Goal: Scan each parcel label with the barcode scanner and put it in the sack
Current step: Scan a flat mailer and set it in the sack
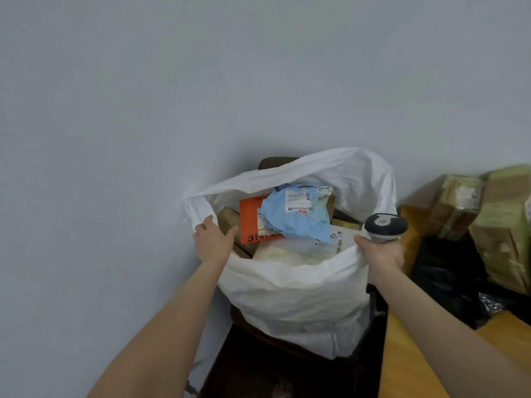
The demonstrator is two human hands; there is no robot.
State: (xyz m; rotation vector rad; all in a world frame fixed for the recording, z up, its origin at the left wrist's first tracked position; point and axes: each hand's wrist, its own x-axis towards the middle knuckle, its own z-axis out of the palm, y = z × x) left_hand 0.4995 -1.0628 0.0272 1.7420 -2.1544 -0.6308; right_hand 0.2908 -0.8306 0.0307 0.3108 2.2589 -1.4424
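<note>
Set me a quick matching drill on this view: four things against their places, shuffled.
1. blue parcel
2. orange parcel
3. barcode scanner
4. taped cartons

A. outside the sack, at the right
B. in the right hand
C. topmost in the sack, label up
D. in the sack, partly under another parcel

Pairs: 1-C, 2-D, 3-B, 4-A

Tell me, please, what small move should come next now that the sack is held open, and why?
Probably release the sack with the left hand and reach for a taped box: both hands grip the rim, the right hand also holds the scanner, and the blue parcel lies inside.
</note>
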